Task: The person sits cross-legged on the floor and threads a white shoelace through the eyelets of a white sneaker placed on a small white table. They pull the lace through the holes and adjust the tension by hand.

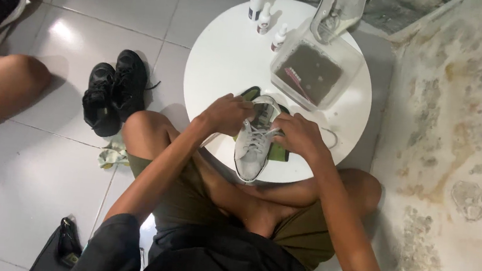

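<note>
Sneaker [253,145], pale grey with white laces, lies toe toward you on a green cloth [277,152] at the near edge of the round white bench [225,57]. Your left hand [226,113] and right hand [299,134] flank its tongue, fingers pinched on the laces [260,132]. Keep the sole flat on the cloth and draw both lace ends evenly, well clear of the clear tub [315,69] behind.

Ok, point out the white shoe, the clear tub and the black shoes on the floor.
white shoe [249,154]: head view, toe cap.
clear tub [313,72]: head view, dark inside.
black shoes [113,91]: head view, where the pair meets.
</note>
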